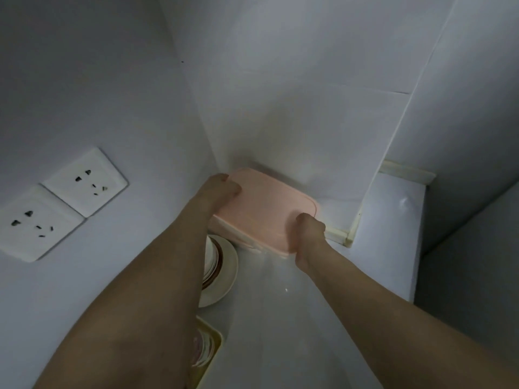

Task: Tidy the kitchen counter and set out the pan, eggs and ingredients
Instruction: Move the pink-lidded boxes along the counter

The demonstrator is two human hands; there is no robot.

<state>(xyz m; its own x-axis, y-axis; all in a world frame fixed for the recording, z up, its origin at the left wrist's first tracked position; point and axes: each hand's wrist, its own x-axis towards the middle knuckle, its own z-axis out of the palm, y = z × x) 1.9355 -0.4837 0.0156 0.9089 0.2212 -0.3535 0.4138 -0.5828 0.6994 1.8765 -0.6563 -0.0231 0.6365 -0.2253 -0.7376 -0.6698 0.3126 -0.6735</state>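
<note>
A: Head cam: both hands, left (222,189) & right (309,228), gripping pink box (266,209) w/ curled fingers, tucked in wall corner on tabletop (280,318).
B: Progress?
A: Looking early. Plates (222,265) sitting just beside box; pan, eggs not showing.

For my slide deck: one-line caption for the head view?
Both hands, left hand and right hand, grip a pink lidded box in the counter corner, beside stacked plates.
</note>
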